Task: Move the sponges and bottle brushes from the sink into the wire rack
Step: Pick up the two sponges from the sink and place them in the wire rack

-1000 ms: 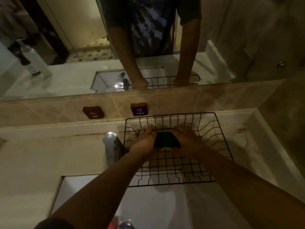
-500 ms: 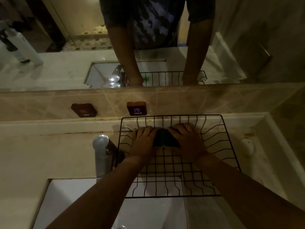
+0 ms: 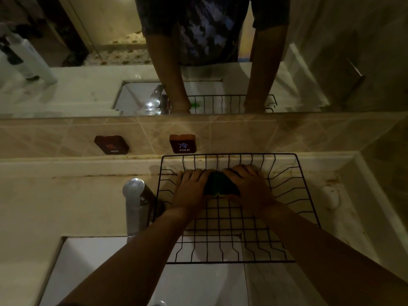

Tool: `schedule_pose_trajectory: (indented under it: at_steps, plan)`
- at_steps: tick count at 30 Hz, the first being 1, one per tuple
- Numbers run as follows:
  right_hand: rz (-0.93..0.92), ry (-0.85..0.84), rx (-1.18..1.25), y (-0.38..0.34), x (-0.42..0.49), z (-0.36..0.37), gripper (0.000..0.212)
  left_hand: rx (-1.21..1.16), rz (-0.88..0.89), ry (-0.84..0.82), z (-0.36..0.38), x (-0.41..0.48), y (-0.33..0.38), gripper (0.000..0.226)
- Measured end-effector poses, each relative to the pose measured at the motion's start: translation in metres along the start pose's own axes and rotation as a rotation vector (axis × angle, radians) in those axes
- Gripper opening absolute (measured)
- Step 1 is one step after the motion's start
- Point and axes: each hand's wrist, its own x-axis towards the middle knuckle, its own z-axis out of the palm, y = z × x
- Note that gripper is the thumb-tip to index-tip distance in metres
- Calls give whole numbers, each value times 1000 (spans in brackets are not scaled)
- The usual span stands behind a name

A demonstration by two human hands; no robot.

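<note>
A black wire rack (image 3: 293, 195) sits on the counter, its front part overhanging the white sink (image 3: 106, 268). Inside it, near the back wall, lies a dark green sponge (image 3: 220, 184) with a yellow underside. My left hand (image 3: 192, 188) presses against the sponge's left side and my right hand (image 3: 249, 186) against its right side, both with fingers laid flat over it. No bottle brush shows in this view. The sink's basin is mostly hidden by my forearms.
A chrome faucet (image 3: 134, 202) stands just left of the rack. HOT (image 3: 112, 144) and COLD (image 3: 183, 143) tags sit on the tiled backsplash under a mirror. A white soap-like lump (image 3: 330, 195) lies on the counter to the right, by a side wall.
Both hands and the sponge have slid a little farther toward the rack's back wall. The camera has shifted, showing more of the sink.
</note>
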Motion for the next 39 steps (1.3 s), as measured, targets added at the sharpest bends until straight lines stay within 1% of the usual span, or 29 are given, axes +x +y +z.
schedule_pose_trajectory:
  at_steps: [5, 13, 18, 20, 22, 25, 27, 30, 32, 35, 37, 39]
  plan:
    - [-6, 25, -26, 1, -1, 2, 79, -8, 2, 20, 1, -1, 2, 62]
    - [25, 43, 8, -4, -4, -1, 77, -10, 4, 19, -1, -2, 3, 67]
    - [45, -29, 38, -5, -13, -9, 86, -33, -10, -30, -8, -12, 6, 79]
    - [73, -38, 60, -9, -17, -15, 88, -40, 12, -24, -16, -16, 8, 81]
    - [81, -35, 73, -14, -24, -23, 85, -76, 34, 0, -27, -24, 11, 78]
    - [78, -40, 58, -24, -34, -32, 77, -119, 15, -7, -43, -35, 18, 68]
    - [108, -74, 81, -35, -41, -42, 74, -113, 20, 6, -53, -45, 23, 60]
    - [155, -105, 125, -54, -54, -56, 73, -105, 41, 7, -66, -61, 28, 55]
    - [196, -110, 166, -67, -64, -66, 71, -158, 39, -36, -75, -71, 31, 56]
    - [239, -136, 190, -83, -79, -80, 58, -202, 45, -100, -88, -89, 34, 61]
    - [244, -150, 185, -94, -89, -89, 53, -204, 57, -109, -97, -102, 35, 62]
    - [250, -139, 184, -104, -97, -95, 52, -213, 81, -90, -101, -114, 37, 59]
